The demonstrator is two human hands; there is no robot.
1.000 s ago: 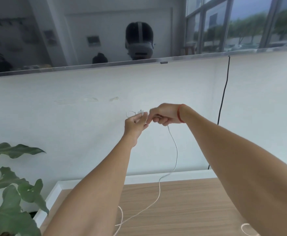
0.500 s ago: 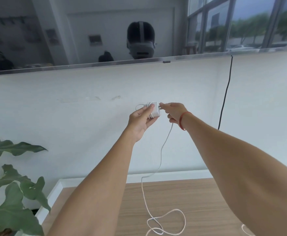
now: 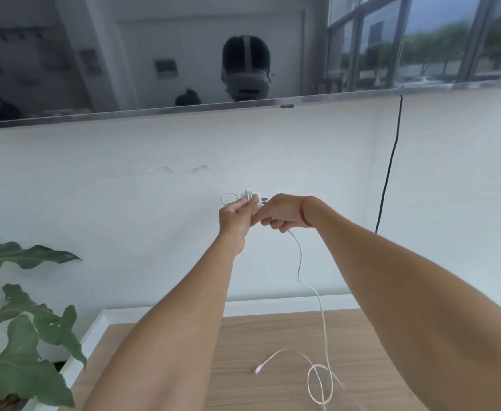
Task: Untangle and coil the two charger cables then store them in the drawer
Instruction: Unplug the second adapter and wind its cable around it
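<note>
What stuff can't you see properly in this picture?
- Charger block, head view: mostly covered by the left hand and the wraps of white cable round it.
- How the right hand pinches the cable: curled fingers hide it.
- Second cable and the drawer: not in view.
- Cable loop on the wooden top: blurred by motion and cut by the bottom edge.
</note>
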